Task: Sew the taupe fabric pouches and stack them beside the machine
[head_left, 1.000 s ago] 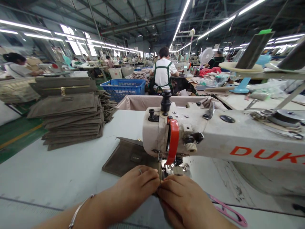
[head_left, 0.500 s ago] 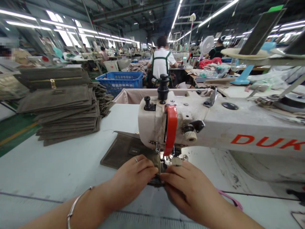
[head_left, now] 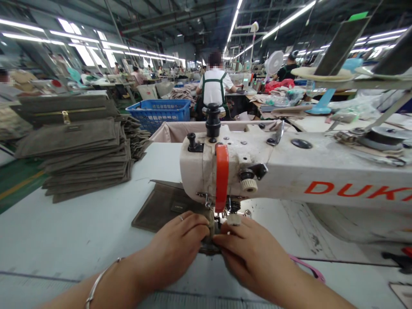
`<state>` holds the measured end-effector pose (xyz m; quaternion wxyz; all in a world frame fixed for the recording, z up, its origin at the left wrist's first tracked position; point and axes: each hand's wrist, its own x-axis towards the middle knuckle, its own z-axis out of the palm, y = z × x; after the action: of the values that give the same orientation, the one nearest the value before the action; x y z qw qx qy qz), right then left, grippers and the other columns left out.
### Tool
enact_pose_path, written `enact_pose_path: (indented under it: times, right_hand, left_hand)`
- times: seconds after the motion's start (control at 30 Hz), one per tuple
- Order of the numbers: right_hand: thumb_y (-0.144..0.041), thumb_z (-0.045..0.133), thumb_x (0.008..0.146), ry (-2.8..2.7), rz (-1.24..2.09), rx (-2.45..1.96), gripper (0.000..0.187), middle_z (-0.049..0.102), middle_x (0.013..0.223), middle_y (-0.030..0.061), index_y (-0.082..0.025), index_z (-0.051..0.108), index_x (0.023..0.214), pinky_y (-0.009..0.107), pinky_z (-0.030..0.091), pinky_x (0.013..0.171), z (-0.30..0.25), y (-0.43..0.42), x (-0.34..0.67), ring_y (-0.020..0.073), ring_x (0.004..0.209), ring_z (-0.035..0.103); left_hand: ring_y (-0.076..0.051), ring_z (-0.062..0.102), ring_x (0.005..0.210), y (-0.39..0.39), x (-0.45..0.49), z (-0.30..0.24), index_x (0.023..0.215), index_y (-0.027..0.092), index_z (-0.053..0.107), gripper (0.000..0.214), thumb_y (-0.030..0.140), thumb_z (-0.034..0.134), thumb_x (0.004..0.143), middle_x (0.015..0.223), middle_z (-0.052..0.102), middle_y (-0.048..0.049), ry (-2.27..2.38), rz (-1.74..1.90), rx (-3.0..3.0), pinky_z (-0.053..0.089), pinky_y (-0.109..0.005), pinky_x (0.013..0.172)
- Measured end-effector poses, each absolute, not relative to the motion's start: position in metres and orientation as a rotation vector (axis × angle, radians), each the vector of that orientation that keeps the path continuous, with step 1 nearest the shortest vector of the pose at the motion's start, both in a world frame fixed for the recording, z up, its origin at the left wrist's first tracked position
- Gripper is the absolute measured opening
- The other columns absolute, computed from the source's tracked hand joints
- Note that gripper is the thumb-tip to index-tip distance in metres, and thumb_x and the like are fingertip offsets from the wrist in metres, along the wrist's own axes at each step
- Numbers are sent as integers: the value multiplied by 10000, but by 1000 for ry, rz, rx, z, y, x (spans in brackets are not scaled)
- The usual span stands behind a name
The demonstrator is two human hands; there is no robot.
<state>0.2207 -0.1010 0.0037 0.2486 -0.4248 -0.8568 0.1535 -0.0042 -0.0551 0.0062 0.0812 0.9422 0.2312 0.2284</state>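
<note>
The left hand (head_left: 175, 253) and right hand (head_left: 251, 257) pinch the edge of an olive-brown canvas panel (head_left: 164, 206), fingertips nearly meeting, at the presser foot (head_left: 233, 219) of a sewing machine (head_left: 199, 167) (that edge looks to need steady guiding); beyond lies a stack of matching panels (head_left: 83, 163).

left hand (head_left: 174, 253) 1 | right hand (head_left: 251, 253) 1 | sewing machine (head_left: 322, 171) 1 | fabric panel (head_left: 164, 206) 1 | blue basket (head_left: 157, 116) 1

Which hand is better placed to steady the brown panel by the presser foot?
Probably the left hand: its fingertips sit on the brown fabric panel right beside the presser foot, while the right hand lies lower, in front of the foot.
</note>
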Motion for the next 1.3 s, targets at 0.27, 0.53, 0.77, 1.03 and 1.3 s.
enact_pose_path:
  times: [0.27, 0.53, 0.77, 1.03, 1.3]
  right_hand:
    - [-111, 514, 823, -2391, 411, -1160, 333, 645, 1009, 47, -247, 664, 1087, 439, 475, 871, 0, -101, 219, 245, 980, 534]
    - [-97, 514, 795, -2386, 431, -1157, 306, 646, 1023, 39, -240, 659, 1025, 447, 472, 872, 0, -101, 218, 253, 981, 528]
    - [-95, 512, 784, -2398, 400, -1158, 349, 659, 988, 40, -240, 663, 1063, 451, 486, 833, 1, -104, 216, 253, 933, 547]
    - [-96, 512, 789, -2379, 329, -1164, 312, 673, 986, 44, -216, 658, 1038, 458, 506, 806, -2, -101, 212, 260, 912, 570]
    - [-112, 489, 835, -2334, 293, -1187, 268, 673, 1027, 71, -191, 654, 1030, 476, 516, 838, -5, -101, 211, 275, 943, 570]
  left_hand:
    - [-177, 616, 869, -55, 2, 0, 1010, 140, 606, 205, 71, 415, 985, 938, 659, -57, 585, 745, 2894, 546, -340, 853]
    - [-216, 594, 902, -55, -1, -6, 1067, 67, 609, 215, 32, 433, 947, 1000, 644, -108, 505, 684, 3062, 553, -377, 861]
    - [-202, 621, 914, -55, 3, -8, 996, 138, 631, 192, 79, 453, 954, 950, 664, -78, 568, 598, 3095, 552, -362, 887]
    - [-196, 634, 915, -49, 3, -12, 1013, 137, 610, 204, 48, 438, 948, 956, 678, -65, 575, 565, 3088, 540, -352, 883]
    - [-183, 642, 924, -45, 2, 0, 1032, 143, 611, 207, 107, 410, 1000, 983, 692, -66, 623, 834, 2910, 529, -322, 867]
